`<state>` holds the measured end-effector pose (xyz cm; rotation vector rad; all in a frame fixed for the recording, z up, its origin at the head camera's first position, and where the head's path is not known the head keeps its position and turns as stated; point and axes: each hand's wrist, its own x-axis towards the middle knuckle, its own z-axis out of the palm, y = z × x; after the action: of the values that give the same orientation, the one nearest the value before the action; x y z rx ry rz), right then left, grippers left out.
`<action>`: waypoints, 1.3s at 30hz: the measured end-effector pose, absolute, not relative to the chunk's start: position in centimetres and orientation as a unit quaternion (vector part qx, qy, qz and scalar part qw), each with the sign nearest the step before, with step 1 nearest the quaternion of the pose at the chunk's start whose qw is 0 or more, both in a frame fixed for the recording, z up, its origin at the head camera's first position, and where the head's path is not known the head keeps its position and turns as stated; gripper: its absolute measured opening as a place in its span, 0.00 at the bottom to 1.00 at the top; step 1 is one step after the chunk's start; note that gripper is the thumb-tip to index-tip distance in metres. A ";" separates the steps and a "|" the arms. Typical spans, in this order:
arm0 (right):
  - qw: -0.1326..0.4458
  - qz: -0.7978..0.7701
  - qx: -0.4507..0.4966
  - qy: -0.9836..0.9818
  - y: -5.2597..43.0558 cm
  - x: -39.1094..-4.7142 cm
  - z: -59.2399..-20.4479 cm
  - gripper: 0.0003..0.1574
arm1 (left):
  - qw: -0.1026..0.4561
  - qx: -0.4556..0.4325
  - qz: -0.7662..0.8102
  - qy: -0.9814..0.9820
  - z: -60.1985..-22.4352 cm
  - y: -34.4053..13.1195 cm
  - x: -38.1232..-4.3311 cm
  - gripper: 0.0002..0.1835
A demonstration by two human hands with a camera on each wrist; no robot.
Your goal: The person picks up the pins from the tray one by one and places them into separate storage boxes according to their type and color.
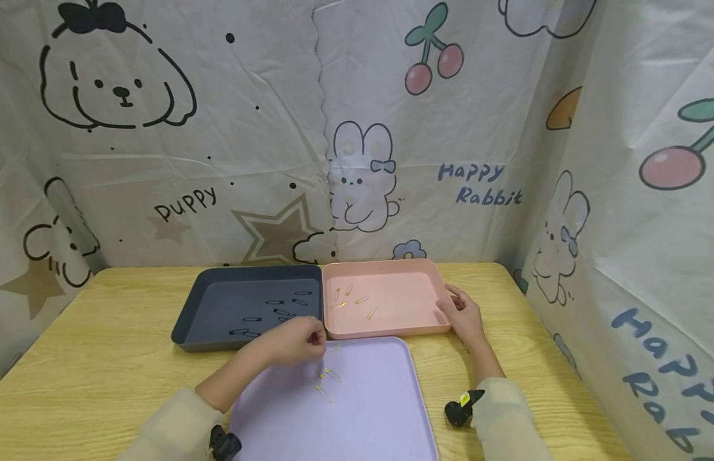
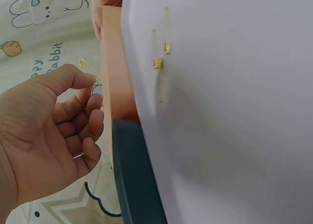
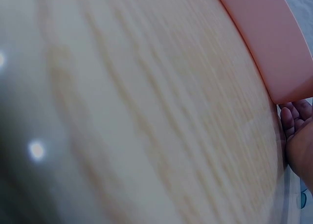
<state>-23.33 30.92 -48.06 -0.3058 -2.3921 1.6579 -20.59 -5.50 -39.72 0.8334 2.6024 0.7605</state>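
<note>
Between thumb and index fingertip, my left hand [image 2: 58, 121] pinches a gold safety pin [image 2: 84, 63]. In the head view this left hand [image 1: 299, 339] is over the near edge of the dark tray, by the corner of the pink tray [image 1: 403, 288]. Several gold safety pins [image 1: 361, 300] lie in the pink tray's left part. More gold pins [image 1: 324, 393] rest on the lilac tray [image 1: 368, 422] in front. My right hand [image 1: 465, 315] holds the pink tray's right side, thumb at the rim; in the right wrist view its curled fingers [image 3: 287, 120] show beside the tray wall.
The dark blue-grey tray [image 1: 212, 314] stands left of the pink one, with several black safety pins [image 1: 275, 302] in it. All three trays are on a wood-grain table [image 1: 120, 333]. A printed cloth [image 1: 264, 141] hangs behind and at the sides.
</note>
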 end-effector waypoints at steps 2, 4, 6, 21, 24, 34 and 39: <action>0.107 0.564 -0.106 -0.812 30.9 -23.3 -48.0 0.32 | 0.149 0.284 0.266 0.909 -39.4 -5.1 -21.0 0.04; 0.106 0.566 -0.110 -0.810 30.8 -23.3 -48.0 0.32 | 0.148 0.276 0.267 0.911 -39.1 -4.7 -21.4 0.04; 0.105 0.566 -0.113 -0.809 30.8 -23.3 -48.0 0.32 | 0.149 0.266 0.271 0.913 -38.8 -4.3 -21.7 0.04; 0.103 0.567 -0.115 -0.809 30.8 -23.4 -48.0 0.33 | 0.145 0.261 0.296 0.907 -37.4 -2.3 -24.1 0.02; 0.102 0.565 -0.115 -0.811 30.8 -23.4 -48.0 0.33 | 0.142 0.261 0.302 0.906 -37.4 -1.8 -24.6 0.02; 0.103 0.564 -0.114 -0.811 30.8 -23.5 -48.2 0.33 | 0.125 0.281 0.334 0.891 -38.2 -0.8 -26.1 0.03; 0.106 0.562 -0.113 -0.813 31.0 -23.6 -48.3 0.33 | 0.114 0.288 0.341 0.888 -38.5 -0.3 -26.7 0.03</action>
<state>-23.56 31.02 -48.26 -0.3335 -2.3939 1.6555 -26.67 -0.32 -38.47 0.8433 2.6026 1.0007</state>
